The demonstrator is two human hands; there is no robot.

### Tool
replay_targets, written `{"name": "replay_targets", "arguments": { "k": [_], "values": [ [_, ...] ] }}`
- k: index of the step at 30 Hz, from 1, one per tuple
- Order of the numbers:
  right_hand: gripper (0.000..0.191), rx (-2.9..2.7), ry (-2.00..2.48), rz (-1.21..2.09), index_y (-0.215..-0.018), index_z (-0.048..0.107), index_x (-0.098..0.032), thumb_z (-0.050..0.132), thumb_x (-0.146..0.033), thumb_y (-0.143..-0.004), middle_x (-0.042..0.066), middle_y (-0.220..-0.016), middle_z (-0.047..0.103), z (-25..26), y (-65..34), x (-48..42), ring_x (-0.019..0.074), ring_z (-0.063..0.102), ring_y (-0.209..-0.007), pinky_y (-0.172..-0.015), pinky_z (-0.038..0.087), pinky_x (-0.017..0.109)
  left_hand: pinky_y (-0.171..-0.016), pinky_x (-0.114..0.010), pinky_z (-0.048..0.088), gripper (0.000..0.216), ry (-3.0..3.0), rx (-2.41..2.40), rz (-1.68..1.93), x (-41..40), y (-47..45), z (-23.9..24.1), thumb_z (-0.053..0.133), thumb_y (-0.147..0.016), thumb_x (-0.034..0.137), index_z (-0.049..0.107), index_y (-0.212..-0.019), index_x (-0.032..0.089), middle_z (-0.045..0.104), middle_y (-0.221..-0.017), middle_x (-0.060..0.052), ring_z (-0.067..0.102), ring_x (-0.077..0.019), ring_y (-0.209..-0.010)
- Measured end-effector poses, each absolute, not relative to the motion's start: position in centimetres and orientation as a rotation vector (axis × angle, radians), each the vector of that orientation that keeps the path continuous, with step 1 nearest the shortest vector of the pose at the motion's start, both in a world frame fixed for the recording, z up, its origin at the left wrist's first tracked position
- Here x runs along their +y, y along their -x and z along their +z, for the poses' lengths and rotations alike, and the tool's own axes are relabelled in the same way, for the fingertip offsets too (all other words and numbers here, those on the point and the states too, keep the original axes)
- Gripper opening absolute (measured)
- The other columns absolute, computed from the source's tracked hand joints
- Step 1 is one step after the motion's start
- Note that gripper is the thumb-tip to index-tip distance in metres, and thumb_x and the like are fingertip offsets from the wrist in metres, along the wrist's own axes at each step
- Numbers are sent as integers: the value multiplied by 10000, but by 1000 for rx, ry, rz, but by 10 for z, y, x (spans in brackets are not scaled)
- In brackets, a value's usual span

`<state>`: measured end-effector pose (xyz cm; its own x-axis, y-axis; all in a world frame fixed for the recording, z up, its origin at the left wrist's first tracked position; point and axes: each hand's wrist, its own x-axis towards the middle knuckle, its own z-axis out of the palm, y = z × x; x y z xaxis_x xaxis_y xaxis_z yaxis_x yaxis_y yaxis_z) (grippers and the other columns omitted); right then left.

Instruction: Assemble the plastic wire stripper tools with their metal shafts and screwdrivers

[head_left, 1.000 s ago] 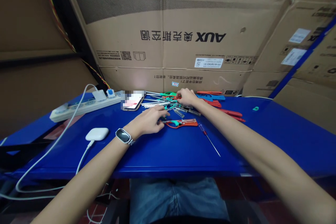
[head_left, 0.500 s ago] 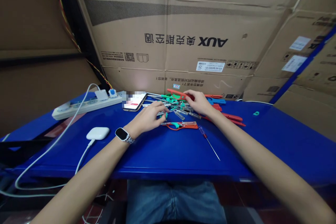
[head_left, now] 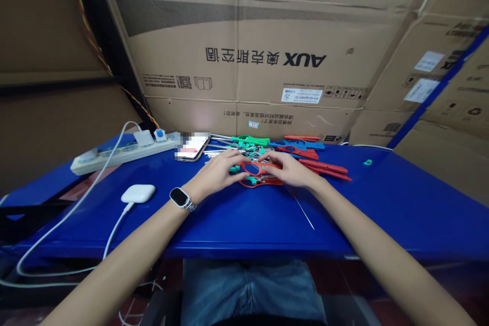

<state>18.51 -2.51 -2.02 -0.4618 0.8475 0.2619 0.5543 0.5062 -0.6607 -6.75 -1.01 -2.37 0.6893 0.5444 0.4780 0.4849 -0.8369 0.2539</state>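
Observation:
My right hand [head_left: 292, 168] is closed on a red lighter casing [head_left: 254, 164], a half shell with a trigger loop. The casing sits just above a second orange-red lighter half [head_left: 254, 183], which lies on the table with a green trigger [head_left: 251, 180] inside. My left hand [head_left: 219, 170], wearing a watch, has its thumb and fingers closed around the left end of the casings. A small green part [head_left: 234, 168] shows between those fingers. Behind both hands is a pile of metal rods and small parts [head_left: 248, 150]. A thin screwdriver [head_left: 304, 213] lies partly hidden under my right hand.
Green [head_left: 252, 140], blue [head_left: 305, 145] and red lighter casings [head_left: 324, 167] lie at the back and right. A phone [head_left: 194, 146], a power strip [head_left: 122, 153] and a white earbud case [head_left: 138, 193] with a cable are on the left. Cardboard [head_left: 244, 25] stands behind the table.
My right hand has brought the red casing down from over the pile, toward me, above the orange-red half. My left hand stays nearly in place and now meets the casing's left end.

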Motion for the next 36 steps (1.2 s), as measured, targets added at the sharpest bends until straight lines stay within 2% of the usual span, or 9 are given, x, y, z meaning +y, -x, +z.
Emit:
{"name": "replay_targets", "arguments": {
  "k": [5, 9, 13, 19, 31, 34, 36],
  "values": [
    [278, -2155, 1127, 767, -1022, 660, -168, 695, -371, -834, 48, -956, 701, -19, -188, -29, 181, 643, -831, -735, 486, 308, -877, -383, 489, 320, -2753, 876, 804, -6, 67, -25, 651, -918, 397, 672, -1172, 203, 687, -1066, -82, 610, -239, -1007],
    [270, -2220, 1176, 657, -1011, 709, -172, 748, -319, -788, 42, -961, 717, -21, -190, -26, 195, 649, -860, -762, 484, 319, -870, -378, 490, 293, -2720, 909, 729, -6, 68, -24, 667, -895, 399, 696, -1113, 205, 714, -1031, -71, 626, -236, -982],
    [225, -2347, 1154, 508, -991, 729, -175, 749, -291, -800, 48, -962, 718, -24, -189, -24, 198, 633, -880, -781, 470, 317, -864, -350, 509, 318, -2590, 923, 655, -3, 79, -22, 697, -791, 290, 694, -1090, 183, 718, -1072, -66, 649, -218, -967],
    [228, -2437, 1135, 433, -1008, 738, -168, 754, -277, -807, 73, -1000, 684, -22, -184, -27, 213, 608, -956, -876, 463, 352, -762, -327, 513, 313, -2454, 997, 613, 0, 89, -17, 533, -751, 199, 710, -1005, 158, 727, -966, -57, 635, -198, -853],
    [255, -2441, 1183, 529, -1040, 734, -152, 737, -279, -819, 72, -993, 697, -22, -181, -28, 203, 620, -911, -823, 461, 322, -808, -343, 483, 317, -2403, 962, 564, -1, 85, -13, 468, -792, 237, 708, -978, 148, 730, -990, -70, 638, -221, -911],
    [276, -2431, 1194, 554, -1042, 739, -164, 746, -309, -807, 70, -999, 706, -23, -181, -27, 202, 627, -894, -798, 461, 311, -774, -316, 477, 283, -2411, 979, 541, 0, 84, -19, 531, -795, 248, 712, -994, 162, 727, -989, -60, 640, -211, -894],
    [276, -2426, 1197, 567, -1029, 743, -170, 751, -319, -797, 65, -983, 712, -24, -181, -26, 201, 630, -876, -782, 460, 307, -762, -306, 479, 283, -2427, 993, 551, -1, 80, -24, 611, -803, 318, 709, -1020, 167, 723, -986, -60, 643, -207, -877]
  ]
}}
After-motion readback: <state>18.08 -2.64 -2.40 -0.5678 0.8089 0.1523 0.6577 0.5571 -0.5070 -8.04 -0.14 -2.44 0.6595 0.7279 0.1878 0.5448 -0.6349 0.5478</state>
